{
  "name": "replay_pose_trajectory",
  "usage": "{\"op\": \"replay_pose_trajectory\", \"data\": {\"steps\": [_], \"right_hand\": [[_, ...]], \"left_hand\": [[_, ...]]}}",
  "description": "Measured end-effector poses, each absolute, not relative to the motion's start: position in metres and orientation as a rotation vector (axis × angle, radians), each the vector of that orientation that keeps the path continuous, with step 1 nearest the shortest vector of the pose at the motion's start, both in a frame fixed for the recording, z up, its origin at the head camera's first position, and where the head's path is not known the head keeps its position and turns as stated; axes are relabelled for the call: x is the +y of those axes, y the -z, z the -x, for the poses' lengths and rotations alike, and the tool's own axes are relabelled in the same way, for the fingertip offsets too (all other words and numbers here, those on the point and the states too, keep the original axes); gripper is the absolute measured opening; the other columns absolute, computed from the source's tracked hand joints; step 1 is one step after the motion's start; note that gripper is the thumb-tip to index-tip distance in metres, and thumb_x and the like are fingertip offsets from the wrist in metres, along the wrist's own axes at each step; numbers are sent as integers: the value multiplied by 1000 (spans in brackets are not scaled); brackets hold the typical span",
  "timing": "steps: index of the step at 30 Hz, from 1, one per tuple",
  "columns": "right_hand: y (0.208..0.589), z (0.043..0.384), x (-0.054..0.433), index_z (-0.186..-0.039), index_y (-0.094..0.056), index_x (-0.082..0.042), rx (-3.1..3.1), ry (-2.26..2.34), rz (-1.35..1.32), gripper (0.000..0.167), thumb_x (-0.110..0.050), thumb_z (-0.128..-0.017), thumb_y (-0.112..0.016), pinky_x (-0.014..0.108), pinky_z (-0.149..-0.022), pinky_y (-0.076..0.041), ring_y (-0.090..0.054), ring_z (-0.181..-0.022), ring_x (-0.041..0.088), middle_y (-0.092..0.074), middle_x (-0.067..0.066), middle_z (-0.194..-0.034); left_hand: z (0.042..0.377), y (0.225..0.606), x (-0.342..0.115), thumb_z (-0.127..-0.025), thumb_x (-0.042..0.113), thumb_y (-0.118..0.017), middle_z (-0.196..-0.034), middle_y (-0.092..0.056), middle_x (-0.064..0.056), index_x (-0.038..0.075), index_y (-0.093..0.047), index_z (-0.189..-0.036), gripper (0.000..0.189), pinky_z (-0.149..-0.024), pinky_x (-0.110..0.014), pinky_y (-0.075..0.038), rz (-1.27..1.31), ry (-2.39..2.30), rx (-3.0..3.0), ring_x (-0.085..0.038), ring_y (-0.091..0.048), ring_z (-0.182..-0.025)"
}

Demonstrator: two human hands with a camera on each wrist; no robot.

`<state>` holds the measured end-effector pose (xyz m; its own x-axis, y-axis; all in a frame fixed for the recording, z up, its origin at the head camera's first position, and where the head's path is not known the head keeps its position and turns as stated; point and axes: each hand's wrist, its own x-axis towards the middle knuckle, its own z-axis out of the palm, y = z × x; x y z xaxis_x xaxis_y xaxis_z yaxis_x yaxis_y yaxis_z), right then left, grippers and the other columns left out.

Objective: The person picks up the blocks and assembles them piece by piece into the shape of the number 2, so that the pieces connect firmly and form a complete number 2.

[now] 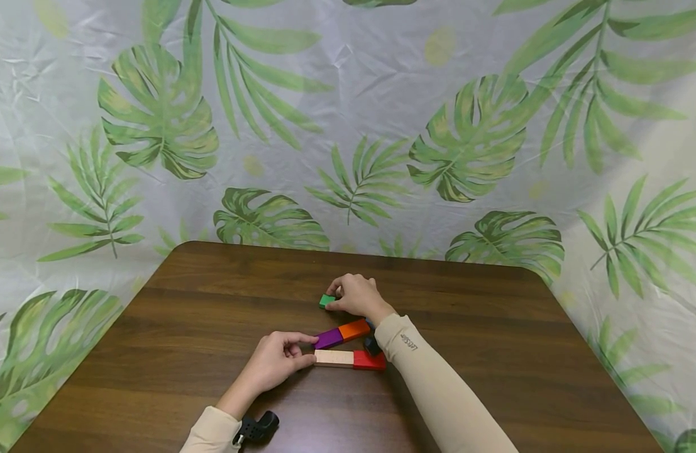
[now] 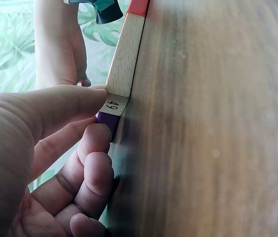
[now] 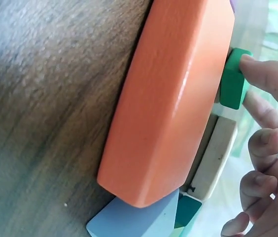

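Note:
My left hand point(image 1: 274, 360) has its thumb at the near end of a plain wooden block point(image 1: 333, 358) and its index finger at a purple block point(image 1: 328, 338), pinching across their left ends. Printed black digits mark the plain block's end face point(image 2: 113, 104) in the left wrist view. A red block point(image 1: 369, 360) continues the plain block's row, and an orange block point(image 1: 354, 329) continues the purple one's. Farther back, my right hand point(image 1: 356, 296) pinches a small green block point(image 1: 326, 301) between thumb and index finger, its other fingers loosely curled.
Beyond the orange block in the right wrist view lie a light blue block point(image 3: 139, 217), a dark green block point(image 3: 187, 211) and a pale wooden block point(image 3: 217, 158). Dark wood table point(image 1: 212, 302) lies beneath everything, with a leaf-print cloth point(image 1: 348, 126) behind its far edge.

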<state>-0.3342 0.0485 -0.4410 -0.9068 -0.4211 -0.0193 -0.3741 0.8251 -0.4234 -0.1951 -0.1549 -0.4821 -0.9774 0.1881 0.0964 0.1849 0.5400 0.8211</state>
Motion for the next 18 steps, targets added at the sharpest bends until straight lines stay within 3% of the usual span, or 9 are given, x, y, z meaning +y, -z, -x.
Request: {"op": "replay_pose_trajectory", "data": {"steps": [13, 18], "right_hand": [[442, 334, 47, -115, -82, -22, 2923, 626, 597, 27, -37, -93, -86, 51, -99, -39, -71, -106, 23, -81, 1, -111], [442, 334, 47, -115, -82, -21, 2934, 624, 603, 29, -38, -92, -87, 48, -94, -38, -70, -102, 22, -80, -1, -104]], "left_hand": [[196, 481, -154, -88, 20, -89, -66, -62, 9, 16, -85, -113, 26, -53, -20, -36, -344, -1461, 2746, -1, -46, -55], [196, 481, -154, -88, 21, -89, -66, -62, 9, 16, -85, -113, 26, -54, -20, -36, -336, -1466, 2743, -1, -47, -56]]}}
